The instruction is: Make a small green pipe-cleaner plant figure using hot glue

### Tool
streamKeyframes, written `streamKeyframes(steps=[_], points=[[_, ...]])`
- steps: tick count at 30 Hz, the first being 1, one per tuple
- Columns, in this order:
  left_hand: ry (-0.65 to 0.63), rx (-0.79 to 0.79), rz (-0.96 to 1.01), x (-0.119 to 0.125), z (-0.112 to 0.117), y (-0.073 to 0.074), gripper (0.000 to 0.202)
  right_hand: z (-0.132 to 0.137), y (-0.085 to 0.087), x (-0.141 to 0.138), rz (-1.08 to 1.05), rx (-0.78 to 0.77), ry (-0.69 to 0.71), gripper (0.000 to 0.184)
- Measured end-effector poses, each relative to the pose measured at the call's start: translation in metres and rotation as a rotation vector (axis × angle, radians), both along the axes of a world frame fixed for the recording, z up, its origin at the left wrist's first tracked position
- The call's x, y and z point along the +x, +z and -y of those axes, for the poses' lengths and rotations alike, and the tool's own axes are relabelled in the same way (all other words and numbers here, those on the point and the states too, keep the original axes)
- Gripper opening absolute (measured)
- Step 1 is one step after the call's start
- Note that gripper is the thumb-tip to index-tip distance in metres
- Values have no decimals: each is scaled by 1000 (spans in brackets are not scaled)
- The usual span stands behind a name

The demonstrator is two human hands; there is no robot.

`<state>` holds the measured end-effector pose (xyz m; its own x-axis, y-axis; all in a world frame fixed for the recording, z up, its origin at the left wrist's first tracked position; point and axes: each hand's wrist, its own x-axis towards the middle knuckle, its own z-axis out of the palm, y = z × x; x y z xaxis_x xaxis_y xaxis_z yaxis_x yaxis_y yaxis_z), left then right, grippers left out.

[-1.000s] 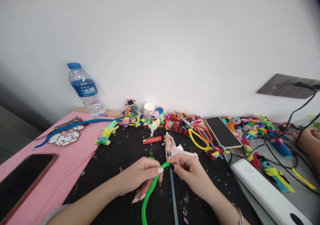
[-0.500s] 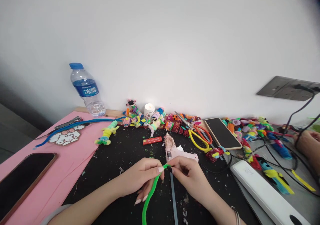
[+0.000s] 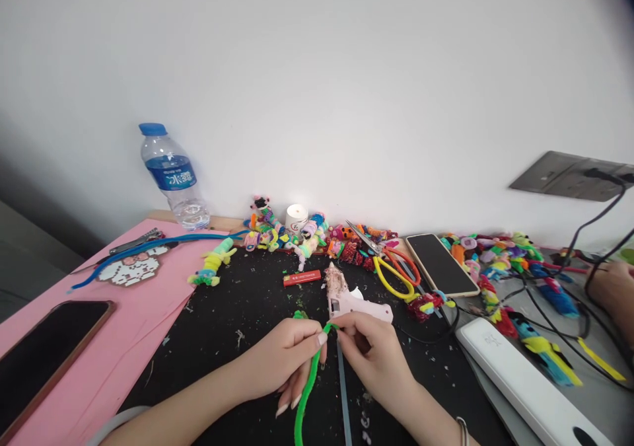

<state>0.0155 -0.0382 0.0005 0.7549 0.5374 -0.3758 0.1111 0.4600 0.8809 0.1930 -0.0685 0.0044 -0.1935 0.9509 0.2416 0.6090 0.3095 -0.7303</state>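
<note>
Near the front middle of the black mat, my left hand pinches a bright green pipe cleaner between thumb and forefinger. Its long tail hangs down toward me. The short upper end is gripped by the fingertips of my right hand, close beside the left. A bit of green fuzzy material shows behind my left knuckles. Just beyond my hands lies a pale pink glue gun with a stained nozzle, and a clear glue stick runs toward me beneath my right hand.
Scissors, a red strip, a white candle and several pipe-cleaner figures line the back. Left are a bottle, a phone and pink paper. Right are a white power bank, cables and another person's hand.
The pipe cleaner's tail has swung slightly right, and my left hand has turned a little. More green fuzz shows behind it. My right fingertips still grip the upper end.
</note>
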Motion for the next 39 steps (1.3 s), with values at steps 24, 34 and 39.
streamKeyframes(steps=[24,34,39], points=[[60,-92,63,-4,-7,2,26,-8,5,16,143,246,-196,31],[154,-206,275,-8,-10,5,22,-20,-10,24,507,76,-263,46],[246,-197,284,-8,-11,5,22,-26,-8,30,265,56,-251,32]])
